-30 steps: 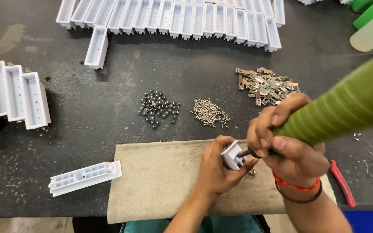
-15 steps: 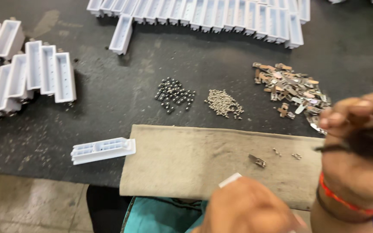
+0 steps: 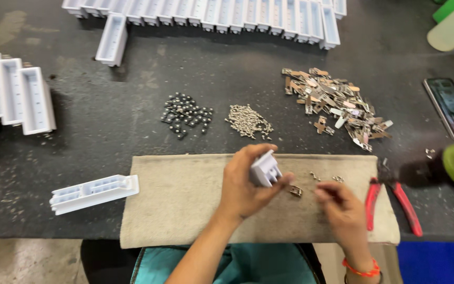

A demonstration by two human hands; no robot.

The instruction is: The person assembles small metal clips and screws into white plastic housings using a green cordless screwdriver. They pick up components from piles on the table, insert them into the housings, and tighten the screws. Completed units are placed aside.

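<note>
Now your left hand has its grip closed on the small white plastic housing above the beige cloth mat, light and rigid, best held by its side walls, while your right hand seemingly pinches a tiny metal piece.

This is a workshop. The dark table has rows of white plastic boxes, heaps of screws and metal bits, and red pliers.
</note>
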